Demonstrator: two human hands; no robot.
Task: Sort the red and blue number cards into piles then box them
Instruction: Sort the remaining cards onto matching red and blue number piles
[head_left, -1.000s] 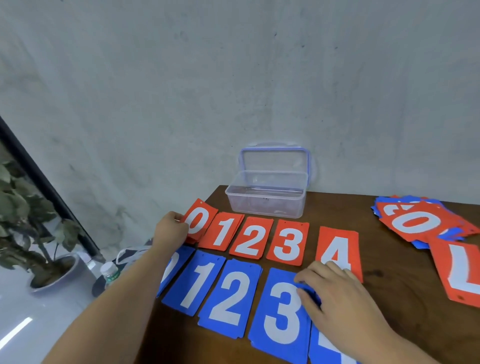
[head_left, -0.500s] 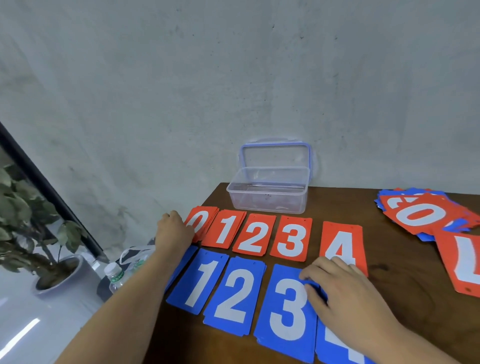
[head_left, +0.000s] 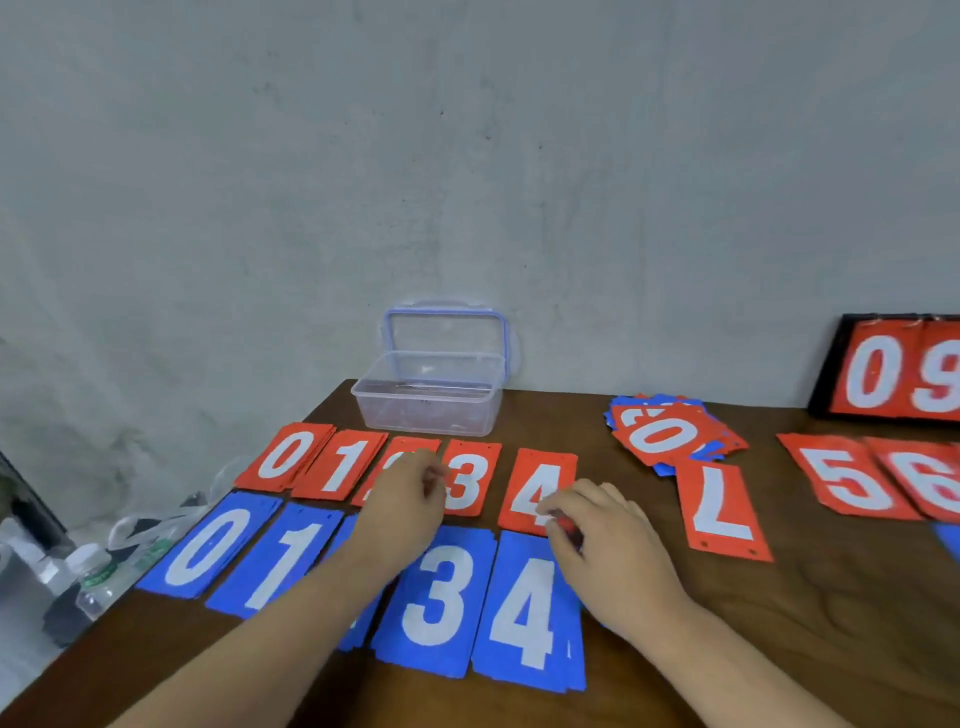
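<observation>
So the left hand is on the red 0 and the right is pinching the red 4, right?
Not quite. The left hand is on the red 2, not the red 0. The right hand does pinch the near corner of the red 4. The head view shows both.

Red cards (head_left: 540, 467) read 0,1,3,4; blue cards (head_left: 441, 613) 0,1,3,4.

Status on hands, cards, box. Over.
Left hand over red 2 card, grip blurred. Right hand pinches red 4 card near corner. Clear box open, no cards inside. Mixed heap unsorted.
</observation>
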